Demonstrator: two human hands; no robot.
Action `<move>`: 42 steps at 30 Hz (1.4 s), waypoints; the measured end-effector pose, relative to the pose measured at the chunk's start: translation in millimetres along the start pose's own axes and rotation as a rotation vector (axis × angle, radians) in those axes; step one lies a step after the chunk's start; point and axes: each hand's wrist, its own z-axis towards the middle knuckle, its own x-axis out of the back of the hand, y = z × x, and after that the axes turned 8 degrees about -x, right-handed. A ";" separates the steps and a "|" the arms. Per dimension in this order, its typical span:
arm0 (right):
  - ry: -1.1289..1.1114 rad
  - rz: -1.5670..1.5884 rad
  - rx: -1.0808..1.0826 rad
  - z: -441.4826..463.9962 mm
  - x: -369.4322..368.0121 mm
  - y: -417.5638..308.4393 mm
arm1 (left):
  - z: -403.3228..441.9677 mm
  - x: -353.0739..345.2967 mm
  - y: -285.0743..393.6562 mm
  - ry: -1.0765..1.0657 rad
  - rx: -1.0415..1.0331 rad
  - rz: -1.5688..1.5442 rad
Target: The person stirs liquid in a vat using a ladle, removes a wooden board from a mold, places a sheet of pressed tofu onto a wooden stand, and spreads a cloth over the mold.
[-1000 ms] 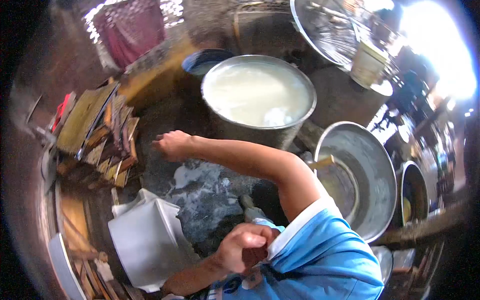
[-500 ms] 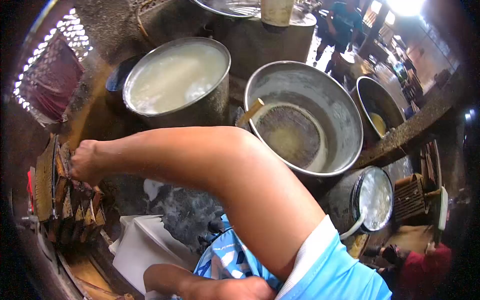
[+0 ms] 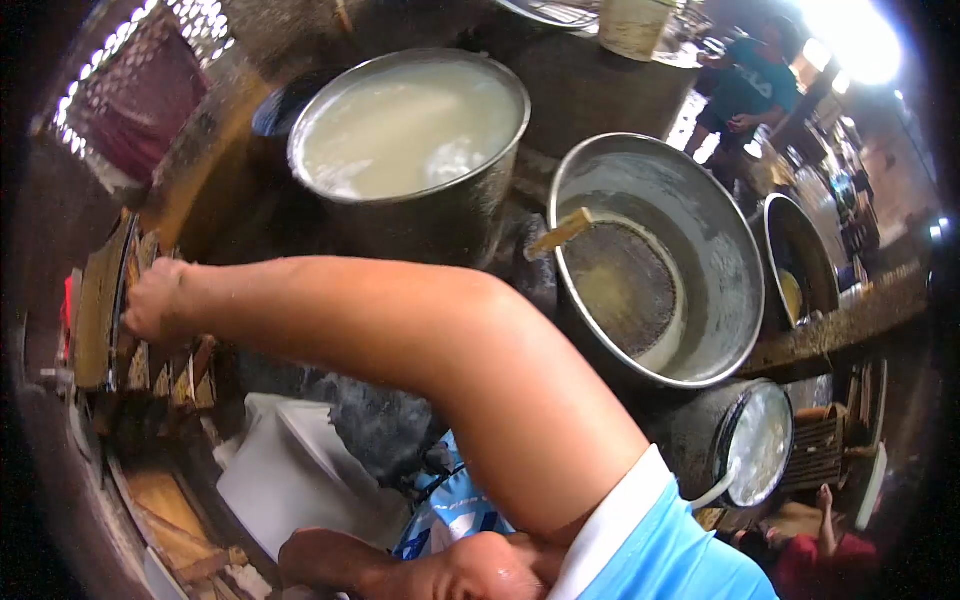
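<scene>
My right hand (image 3: 158,300) is stretched far to the left, its fingers curled against a stack of wooden pieces (image 3: 100,320). It is closed at the edge of one piece; the fingertips are hidden. Low in the picture, my left hand (image 3: 480,570) lies near the blue and white sleeve (image 3: 640,530) of my right arm. The bottom edge cuts it off, and its fingers cannot be made out. A white sheet-like object (image 3: 290,470) lies between the wood and my body.
A large vat (image 3: 500,165) of cloudy liquid stands ahead. Right of it are a wide metal basin (image 3: 740,250) with a wooden handle (image 3: 562,232), and a lidded-looking pot (image 3: 758,445). One person (image 3: 750,90) stands at the upper right; another (image 3: 825,560) is at the lower right.
My right hand has moved from over the floor to the wood stack and closed there. The view has shifted, and my left hand now sits lower, partly out of the picture.
</scene>
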 end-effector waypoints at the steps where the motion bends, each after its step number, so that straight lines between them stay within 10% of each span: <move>1: -0.015 0.010 0.016 4.4 -1.2 -1.3 | -1.7 4.2 4.8 0.019 -0.017 0.009; 20: 0.152 0.379 0.203 322.9 -69.4 224.7 | 49.7 298.8 252.1 0.331 -0.041 0.177; 29: 0.171 0.697 0.123 447.4 -158.7 357.0 | 45.3 434.9 423.8 0.947 -0.116 -0.291; 30: 0.142 0.742 0.101 459.0 -172.8 368.0 | 50.1 450.1 458.7 1.080 0.270 0.012; 32: 0.084 0.699 0.076 498.9 -205.6 389.9 | 37.3 483.9 500.9 0.887 0.048 -0.213; 37: 0.099 0.609 0.092 607.9 -257.4 441.8 | 6.0 555.7 605.4 0.982 -0.116 0.722; 42: 0.123 0.695 0.160 752.4 -287.2 490.4 | 27.5 609.1 747.6 0.586 -0.149 1.580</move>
